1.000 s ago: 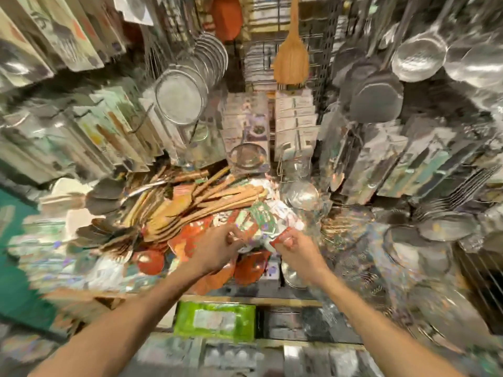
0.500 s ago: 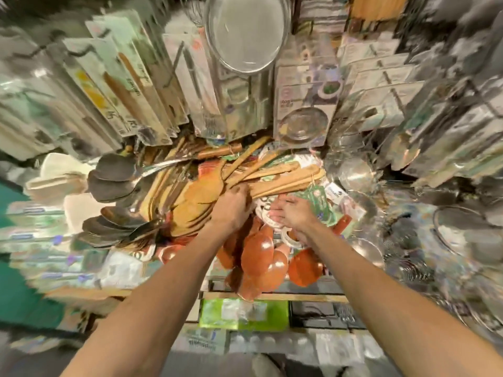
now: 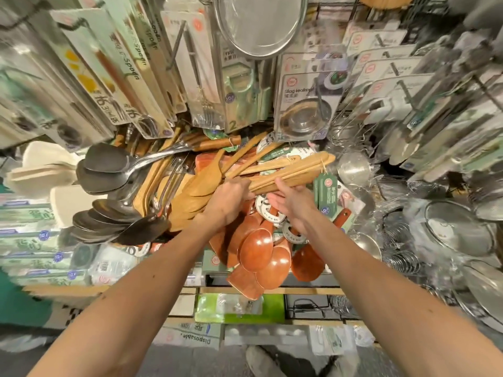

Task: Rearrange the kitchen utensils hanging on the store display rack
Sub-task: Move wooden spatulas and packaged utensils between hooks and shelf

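Both hands at the pale wooden spatula bundle (image 3: 288, 174): left hand (image 3: 231, 202) grips its handles, right hand (image 3: 294, 206) fingers straight, thumb touching them, above red-brown spoons (image 3: 261, 248).

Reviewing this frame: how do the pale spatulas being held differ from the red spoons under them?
Colour: the pale spatulas are light, matt wood; the red spoons are glossy red-brown. Shape: the spatulas are long and flat, while the spoons have round bowls. Pose: the spatulas lie nearly level, gripped by the left hand; the spoons hang downward with no hand gripping them. Both look wooden and carry tags.
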The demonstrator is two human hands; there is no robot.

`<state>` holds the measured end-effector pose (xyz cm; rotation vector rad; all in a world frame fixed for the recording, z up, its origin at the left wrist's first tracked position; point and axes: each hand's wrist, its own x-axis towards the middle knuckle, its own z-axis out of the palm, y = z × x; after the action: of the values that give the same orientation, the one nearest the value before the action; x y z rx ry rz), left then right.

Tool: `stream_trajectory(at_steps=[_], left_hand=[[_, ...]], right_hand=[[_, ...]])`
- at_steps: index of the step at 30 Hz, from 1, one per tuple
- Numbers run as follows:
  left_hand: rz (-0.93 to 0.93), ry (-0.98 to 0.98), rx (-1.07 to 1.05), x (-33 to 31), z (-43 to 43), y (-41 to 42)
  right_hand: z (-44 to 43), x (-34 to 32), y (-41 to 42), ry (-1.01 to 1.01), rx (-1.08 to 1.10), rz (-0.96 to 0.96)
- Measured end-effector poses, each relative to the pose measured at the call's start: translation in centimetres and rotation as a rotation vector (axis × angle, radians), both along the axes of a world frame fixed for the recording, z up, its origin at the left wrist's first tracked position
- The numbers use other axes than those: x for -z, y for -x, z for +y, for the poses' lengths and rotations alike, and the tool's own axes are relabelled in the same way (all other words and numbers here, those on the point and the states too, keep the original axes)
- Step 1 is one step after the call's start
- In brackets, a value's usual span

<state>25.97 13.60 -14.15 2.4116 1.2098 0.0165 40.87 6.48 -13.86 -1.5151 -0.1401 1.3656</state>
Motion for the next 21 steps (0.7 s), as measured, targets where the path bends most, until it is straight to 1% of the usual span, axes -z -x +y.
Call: stream_trajectory(at_steps=[3,6,12,15,21], left_hand=[[-0.102,0.099,0.019,-1.6,-0.4,-0.1],[-0.200,0.151,0.053,-2.7,-0.5,-0.4],[-0.328,0.203,0.060,-5.1,-1.1,-0.2],[-0.393,0.267,0.032,-7.3,-2.1,-0.1],[-0.567,0.436,0.062,-13.0,-6.1,0.4]], right_hand=[[-0.3,-0.4,0.0,-0.102,-0.066,0.051],[-0.5,-1.4,0.1,-0.187,-0.060,0.131],[-1.0,-4.1,0.0,-0.227,-0.045,0.138],[-2.1,-6.0,-0.4,-0.266,-0.071,0.112],[-5.0,-11.1,-1.4,-0.375,-0.217,-0.051]])
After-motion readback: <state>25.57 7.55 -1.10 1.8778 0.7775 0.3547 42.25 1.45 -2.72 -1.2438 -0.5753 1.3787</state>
